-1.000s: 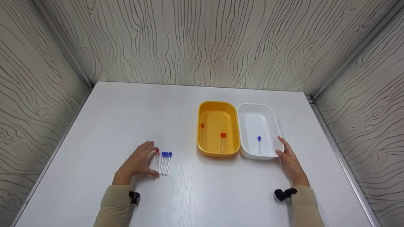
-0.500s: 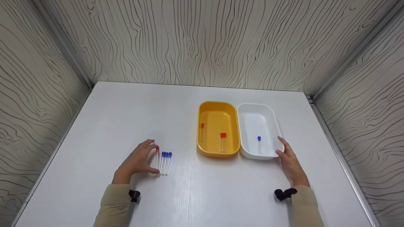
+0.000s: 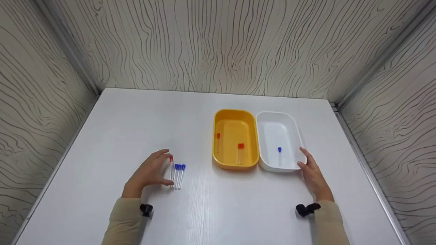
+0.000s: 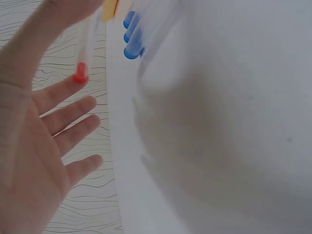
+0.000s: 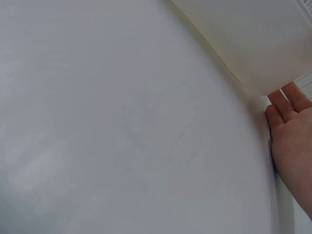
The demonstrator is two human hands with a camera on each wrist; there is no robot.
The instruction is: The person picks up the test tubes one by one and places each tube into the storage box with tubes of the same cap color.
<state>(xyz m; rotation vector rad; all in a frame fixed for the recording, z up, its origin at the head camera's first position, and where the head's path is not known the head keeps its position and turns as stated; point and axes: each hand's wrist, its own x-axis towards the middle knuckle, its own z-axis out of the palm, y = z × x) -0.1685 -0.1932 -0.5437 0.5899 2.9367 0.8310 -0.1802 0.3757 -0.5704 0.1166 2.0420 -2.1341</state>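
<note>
My left hand [image 3: 148, 173] pinches a clear test tube with a red cap [image 3: 171, 159], index finger at the cap end and thumb at the other end. In the left wrist view the tube [image 4: 82, 70] appears off the table, the remaining fingers spread. Right beside it lie several blue-capped test tubes [image 3: 179, 167] in a row. At the right, my right hand [image 3: 315, 177] grips the near right corner of a white tray [image 3: 277, 169], thumb at the rim. From the right wrist, fingers [image 5: 280, 109] show against the tray's outer wall [image 5: 263, 53]; the thumb is hidden there.
Against the white tray's left side stands a yellow tray [image 3: 236, 167] with several red-capped tubes [image 3: 240, 146] in it. One blue-capped tube [image 3: 279, 149] lies inside the white tray. Patterned walls enclose the white table [image 3: 218, 211] at the back and sides.
My left hand has risen slightly away from me and a little right, bringing the red-capped tube with it. The blue-capped tubes, both trays and my right hand stay put.
</note>
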